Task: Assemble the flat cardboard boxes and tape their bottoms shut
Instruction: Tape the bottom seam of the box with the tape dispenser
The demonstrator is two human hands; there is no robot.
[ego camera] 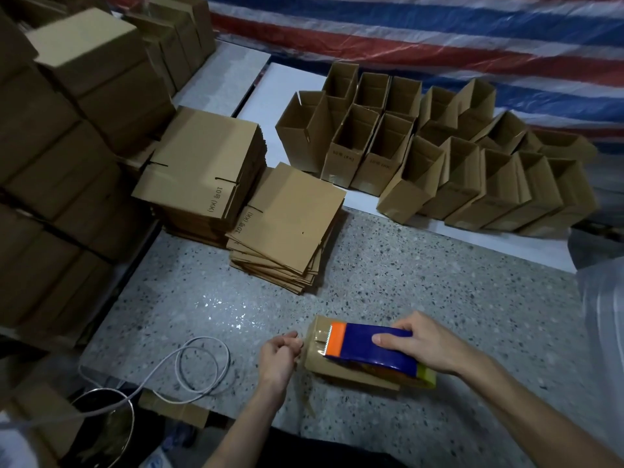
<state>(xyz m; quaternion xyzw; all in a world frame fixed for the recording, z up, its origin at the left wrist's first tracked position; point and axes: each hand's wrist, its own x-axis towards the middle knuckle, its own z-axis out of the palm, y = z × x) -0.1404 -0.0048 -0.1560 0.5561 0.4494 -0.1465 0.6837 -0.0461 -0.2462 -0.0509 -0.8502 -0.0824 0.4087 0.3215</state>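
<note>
Near the front edge of the speckled slab (pixel 388 265), a little right of its middle, we see a small cardboard box (pixel 319 364) lying on its side. The right hand (pixel 427 342) grasps a blue tape dispenser (pixel 371 347) from above, fingers wrapped over its body. The dispenser's orange nose and toothed blade rest on the box. Clear tape (pixel 317 336) shines across the cardboard in front of the blade. At the box's left end the left hand (pixel 280 356) is curled, thumb and fingertips pinched together on the tape where it runs off the edge.

Toward the slab's far left corner we find two stacks of flat boxes. The taller stack (pixel 202 163) carries the print "10호 (KK)" on its top sheet. The lower stack (pixel 290 224) leans just beside it and shows the same print along its left margin.

Beyond the slab's far edge lies a white board (pixel 270 106), and on it assembled boxes (pixel 449 177) stand open-topped in tight rows; we read "10호 (KK)" upside down on two of the front ones.

Tied bundles of cardboard (pixel 67 136) are piled along the left side. A white cable (pixel 202 366) loops at the slab's near left corner. A red, white and blue striped tarp (pixel 439 35) hangs behind.
</note>
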